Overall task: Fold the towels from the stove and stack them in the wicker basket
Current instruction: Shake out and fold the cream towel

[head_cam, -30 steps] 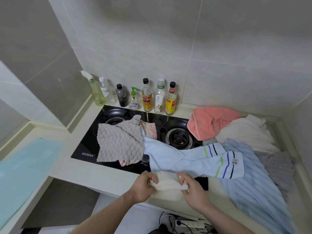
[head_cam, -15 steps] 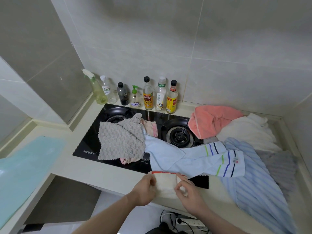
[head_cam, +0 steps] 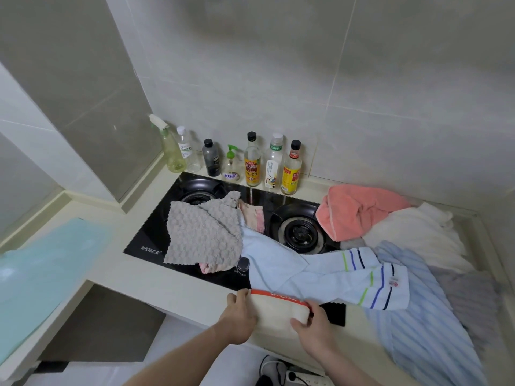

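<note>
The cream towel (head_cam: 277, 307), lying at the bench's (head_cam: 156, 285) front edge beside the stove (head_cam: 250, 201), is gripped at each end by the left hand (head_cam: 240, 316) and right hand (head_cam: 313, 325), fingers curled round it; corners should be matched before the fold is pressed flat.

Home kitchen (gas stove (head_cam: 295, 232), sauce bottles (head_cam: 252, 162)).

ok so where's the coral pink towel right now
In the head view, the coral pink towel lies bunched at the back right, beside the right burner, overlapping the white towel.
</note>
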The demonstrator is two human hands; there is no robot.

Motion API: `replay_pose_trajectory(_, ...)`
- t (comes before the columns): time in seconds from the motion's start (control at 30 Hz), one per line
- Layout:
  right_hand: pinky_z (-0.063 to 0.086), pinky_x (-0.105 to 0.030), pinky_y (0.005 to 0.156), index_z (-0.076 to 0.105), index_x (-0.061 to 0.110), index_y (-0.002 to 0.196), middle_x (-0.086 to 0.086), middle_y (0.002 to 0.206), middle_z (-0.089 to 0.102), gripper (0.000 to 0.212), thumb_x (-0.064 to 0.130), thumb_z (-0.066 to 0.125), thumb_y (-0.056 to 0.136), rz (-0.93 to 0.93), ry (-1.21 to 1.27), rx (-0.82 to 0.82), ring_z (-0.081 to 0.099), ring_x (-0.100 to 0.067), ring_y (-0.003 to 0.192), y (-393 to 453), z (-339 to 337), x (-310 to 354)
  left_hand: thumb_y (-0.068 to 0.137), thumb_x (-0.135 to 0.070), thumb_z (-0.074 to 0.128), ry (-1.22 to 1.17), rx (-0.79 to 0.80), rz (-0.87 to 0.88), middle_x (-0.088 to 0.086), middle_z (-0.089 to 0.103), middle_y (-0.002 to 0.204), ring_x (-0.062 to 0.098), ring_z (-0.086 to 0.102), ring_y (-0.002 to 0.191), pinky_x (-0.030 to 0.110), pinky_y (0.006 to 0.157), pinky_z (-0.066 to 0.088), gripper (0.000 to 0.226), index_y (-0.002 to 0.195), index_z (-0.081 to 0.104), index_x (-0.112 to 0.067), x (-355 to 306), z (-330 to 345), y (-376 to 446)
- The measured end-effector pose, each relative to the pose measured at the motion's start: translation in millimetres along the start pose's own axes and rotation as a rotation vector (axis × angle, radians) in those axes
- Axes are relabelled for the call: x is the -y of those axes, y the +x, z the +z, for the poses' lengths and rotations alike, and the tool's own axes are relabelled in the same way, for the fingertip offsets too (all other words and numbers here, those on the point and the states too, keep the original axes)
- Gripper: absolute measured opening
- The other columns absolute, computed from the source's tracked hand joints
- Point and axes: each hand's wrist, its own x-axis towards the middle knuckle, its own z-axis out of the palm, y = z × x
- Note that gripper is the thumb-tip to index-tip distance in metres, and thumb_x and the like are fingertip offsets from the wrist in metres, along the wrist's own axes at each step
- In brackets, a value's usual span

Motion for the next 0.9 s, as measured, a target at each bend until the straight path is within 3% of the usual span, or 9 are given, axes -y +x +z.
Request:
replay_pose_trajectory(0.1,0.049,-0.035,0.102,0.057,0.025,0.133,0.002,0.125,0.061,0.062,0.031,0.083,0.077,0.020,0.025,0.022,0.061,-0.016,0.109,1,1,-1,0.093,-0.027,0.057,-0.027,0.018,-0.006,0.002,0.024,0.145,0.025,0.053,0.105,0.036,0.087,0.054,0.065,0.149,0.026,-0.027,2,-2,1)
replay_pose_trajectory(0.27,0.053,-0.040,0.099,0.059,0.029,0.127,0.002,0.120,0.063,0.055,0.032,0.082,0.077,0.013,0.049,0.013,0.064,-0.016,0.105,2,3,-6,0.089,-0.026,0.058,-0.116,0.037,-0.074,0.007,0.048,0.136,0.028,0.055,0.118,0.042,0.097,0.052,0.060,0.142,0.029,-0.022,-4,-6,3)
replay_pose_trajectory(0.4,0.053,-0.040,0.098,0.059,0.031,0.124,0.005,0.116,0.066,0.050,0.030,0.081,0.079,0.002,0.070,-0.009,0.065,-0.016,0.106,-5,3,-3,0.087,-0.026,0.061,-0.144,0.006,-0.124,0.009,0.050,0.131,0.029,0.054,0.117,0.037,0.088,0.054,0.061,0.138,0.029,-0.019,-1,0,2)
replay_pose_trajectory(0.53,0.049,-0.026,0.080,0.057,0.029,0.120,0.007,0.105,0.069,0.039,0.018,0.077,0.088,0.020,0.143,0.021,0.066,-0.011,0.095,-19,-5,13,0.088,-0.020,0.064,-0.207,-0.012,-0.117,0.006,0.052,0.122,0.023,0.056,0.110,0.034,0.089,0.052,0.049,0.124,0.030,-0.020,0,-2,-2)
replay_pose_trajectory(0.67,0.048,-0.020,0.072,0.063,0.020,0.115,0.000,0.106,0.073,0.030,0.011,0.075,0.090,0.031,0.266,0.041,0.067,-0.011,0.094,-26,-13,19,0.092,-0.019,0.063,-0.371,0.023,-0.112,0.005,0.051,0.114,0.015,0.055,0.091,0.025,0.067,0.051,0.047,0.123,0.028,-0.018,5,-8,-14)
replay_pose_trajectory(0.8,0.057,-0.039,0.088,0.069,0.019,0.110,-0.002,0.111,0.076,0.023,0.011,0.075,0.090,0.065,0.411,0.100,0.071,-0.018,0.102,-32,-25,30,0.081,-0.026,0.075,-0.727,0.051,-0.125,0.007,0.058,0.122,0.018,0.064,0.105,0.035,0.089,0.059,0.061,0.127,0.036,-0.017,15,-13,-30)
replay_pose_trajectory(0.9,0.061,-0.042,0.084,0.068,0.014,0.114,-0.004,0.112,0.077,0.023,0.007,0.072,0.092,0.070,0.505,0.162,0.073,-0.021,0.104,-45,-25,44,0.072,-0.031,0.076,-0.868,0.088,-0.117,0.008,0.070,0.121,0.024,0.070,0.108,0.043,0.096,0.058,0.065,0.128,0.051,-0.010,24,-25,-43)
